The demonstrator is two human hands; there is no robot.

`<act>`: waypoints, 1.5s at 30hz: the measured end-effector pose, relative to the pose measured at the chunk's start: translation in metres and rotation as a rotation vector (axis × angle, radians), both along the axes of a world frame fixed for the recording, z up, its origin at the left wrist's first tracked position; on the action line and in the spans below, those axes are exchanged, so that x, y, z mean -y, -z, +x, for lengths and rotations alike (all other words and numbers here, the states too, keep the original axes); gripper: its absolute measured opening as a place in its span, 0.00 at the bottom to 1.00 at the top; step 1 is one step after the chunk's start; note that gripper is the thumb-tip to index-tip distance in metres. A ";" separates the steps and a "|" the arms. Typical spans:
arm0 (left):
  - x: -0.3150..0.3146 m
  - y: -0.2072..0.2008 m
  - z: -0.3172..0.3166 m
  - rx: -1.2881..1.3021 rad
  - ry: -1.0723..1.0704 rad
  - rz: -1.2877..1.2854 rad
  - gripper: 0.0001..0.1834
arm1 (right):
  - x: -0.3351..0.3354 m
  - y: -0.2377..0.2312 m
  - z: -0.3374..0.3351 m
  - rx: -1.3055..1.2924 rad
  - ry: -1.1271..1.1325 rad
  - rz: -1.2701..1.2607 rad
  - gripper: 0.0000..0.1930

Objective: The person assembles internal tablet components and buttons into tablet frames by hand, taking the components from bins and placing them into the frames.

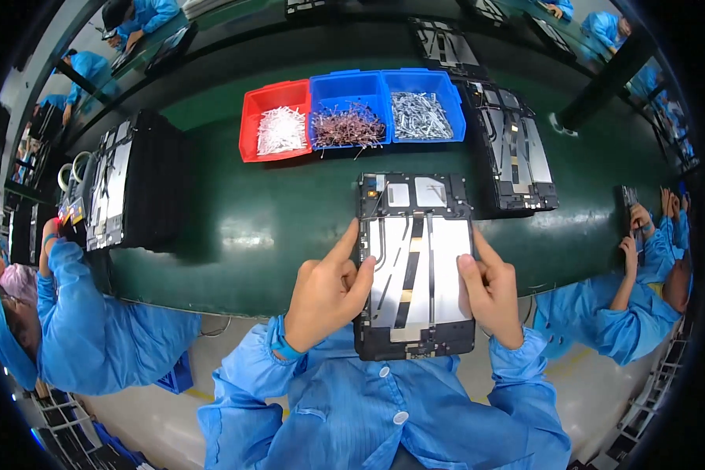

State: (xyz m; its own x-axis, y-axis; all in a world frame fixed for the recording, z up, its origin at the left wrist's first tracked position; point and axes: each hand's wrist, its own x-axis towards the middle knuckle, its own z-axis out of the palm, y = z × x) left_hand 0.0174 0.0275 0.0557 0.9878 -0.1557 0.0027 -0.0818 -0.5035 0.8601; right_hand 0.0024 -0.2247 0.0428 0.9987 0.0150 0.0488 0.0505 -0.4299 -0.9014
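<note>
Blue cloth smock (pixel 341 423) below one black-and-silver rectangular device (pixel 415 270)

Left hand (pixel 329 294) and right hand (pixel 493 294) clamp its opposite long edges, lower centre. Glossy green tabletop (pixel 235 211) bears one red plastic bin (pixel 278 92), two blue plastic bins (pixel 345 88), upper centre, and one tall dark device stack (pixel 141 184), left. Blue-clad co-workers (pixel 110 329) flank it; pale floor (pixel 137 411) shows lower left.
</note>
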 end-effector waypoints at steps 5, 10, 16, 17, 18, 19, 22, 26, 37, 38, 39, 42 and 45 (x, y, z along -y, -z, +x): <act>0.006 0.012 -0.008 0.165 0.012 0.186 0.31 | 0.002 -0.001 -0.007 -0.066 0.041 -0.238 0.25; 0.008 0.012 -0.015 0.126 0.018 0.153 0.31 | 0.001 0.001 -0.013 0.175 -0.016 -0.286 0.25; 0.019 -0.013 0.022 0.322 0.061 0.052 0.25 | 0.009 -0.025 -0.001 0.042 0.168 0.449 0.28; 0.016 -0.009 0.043 0.474 0.017 0.037 0.22 | 0.025 -0.023 0.009 0.046 0.200 0.429 0.28; 0.013 -0.008 0.063 0.628 -0.021 0.014 0.18 | 0.045 -0.022 0.017 0.055 0.241 0.405 0.27; 0.009 -0.004 0.082 0.652 -0.100 0.108 0.16 | 0.070 -0.016 0.029 0.077 0.254 0.421 0.27; -0.010 0.020 0.122 0.752 -0.239 0.284 0.16 | 0.109 -0.032 0.070 0.116 0.220 0.418 0.26; -0.020 0.040 0.135 0.844 -0.242 0.351 0.08 | 0.167 -0.029 0.127 0.023 0.250 0.249 0.29; -0.018 0.036 0.150 0.648 -0.310 -0.119 0.05 | 0.187 -0.020 0.162 0.337 0.331 -0.661 0.17; -0.017 0.033 0.150 0.648 -0.302 -0.140 0.04 | 0.177 -0.035 0.160 0.719 0.408 -1.147 0.10; -0.017 0.032 0.150 0.649 -0.292 -0.160 0.04 | 0.167 -0.050 0.169 0.726 0.360 -0.969 0.10; -0.015 0.032 0.153 0.675 -0.297 -0.159 0.03 | 0.121 -0.078 0.212 0.544 0.240 -0.367 0.12; -0.015 0.038 0.154 0.672 -0.306 -0.132 0.03 | 0.056 -0.106 0.260 0.085 0.010 -0.132 0.28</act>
State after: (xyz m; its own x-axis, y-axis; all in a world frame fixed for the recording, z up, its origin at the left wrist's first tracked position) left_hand 0.1718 0.0430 0.0176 0.7659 0.1686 0.6204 -0.4838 -0.4844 0.7289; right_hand 0.2628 -0.2804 0.1487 0.9912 0.0173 0.1312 0.1193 -0.5455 -0.8295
